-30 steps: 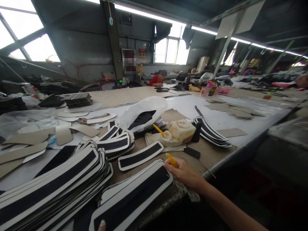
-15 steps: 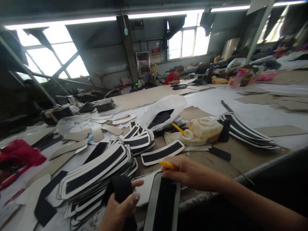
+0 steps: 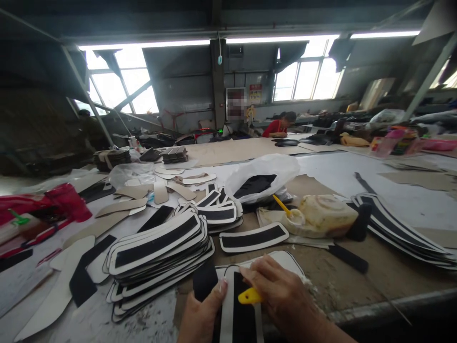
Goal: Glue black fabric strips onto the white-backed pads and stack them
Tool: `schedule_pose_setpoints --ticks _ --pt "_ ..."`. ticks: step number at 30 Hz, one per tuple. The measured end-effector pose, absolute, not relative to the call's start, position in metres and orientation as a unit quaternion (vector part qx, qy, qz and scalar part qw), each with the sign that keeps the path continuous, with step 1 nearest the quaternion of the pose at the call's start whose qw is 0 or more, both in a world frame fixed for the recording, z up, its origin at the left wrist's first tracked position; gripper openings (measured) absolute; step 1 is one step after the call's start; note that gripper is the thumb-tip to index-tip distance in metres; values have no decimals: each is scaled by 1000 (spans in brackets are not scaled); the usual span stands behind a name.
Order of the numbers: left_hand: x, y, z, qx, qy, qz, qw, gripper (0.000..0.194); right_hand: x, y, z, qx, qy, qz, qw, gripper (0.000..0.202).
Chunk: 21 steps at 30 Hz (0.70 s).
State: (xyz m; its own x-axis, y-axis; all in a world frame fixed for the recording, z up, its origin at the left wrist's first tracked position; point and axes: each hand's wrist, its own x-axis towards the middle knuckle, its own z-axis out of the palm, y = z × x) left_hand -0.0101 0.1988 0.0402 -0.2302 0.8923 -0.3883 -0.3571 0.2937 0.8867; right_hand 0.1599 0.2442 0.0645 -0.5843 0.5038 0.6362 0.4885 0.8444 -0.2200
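At the bottom centre, my left hand (image 3: 205, 312) is closed on a black strip (image 3: 206, 281), its thumb at the left edge of a light-bordered piece (image 3: 240, 309) with a black centre. My right hand (image 3: 282, 297) grips a yellow-handled tool (image 3: 250, 296), and its fingertips reach the top of that same piece. Just beyond lies a single curved piece (image 3: 254, 237). A thick stack of similar pieces (image 3: 157, 245) stands to the left. The yellow tool's far end is hidden by my right hand.
A crusted glue container (image 3: 328, 214) holds another yellow stick. Right of my hands lies a black-handled knife (image 3: 348, 257). Another stack (image 3: 400, 228) sits at the right, a plastic bag (image 3: 264, 171) behind. A person in red (image 3: 276, 127) bends over the far table.
My right hand has moved down and turned, bringing the yellow tool over the piece. My left hand has come against the piece's left edge. The view has swung left.
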Motion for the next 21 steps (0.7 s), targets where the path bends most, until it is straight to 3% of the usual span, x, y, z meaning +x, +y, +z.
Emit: schedule_pose_setpoints --ticks 12,21 --pt "-2 194 40 258 592 536 544 43 150 245 63 -328 -904 29 271 19" --pt "-6 196 48 260 613 523 532 43 155 252 73 -295 -905 178 251 23"
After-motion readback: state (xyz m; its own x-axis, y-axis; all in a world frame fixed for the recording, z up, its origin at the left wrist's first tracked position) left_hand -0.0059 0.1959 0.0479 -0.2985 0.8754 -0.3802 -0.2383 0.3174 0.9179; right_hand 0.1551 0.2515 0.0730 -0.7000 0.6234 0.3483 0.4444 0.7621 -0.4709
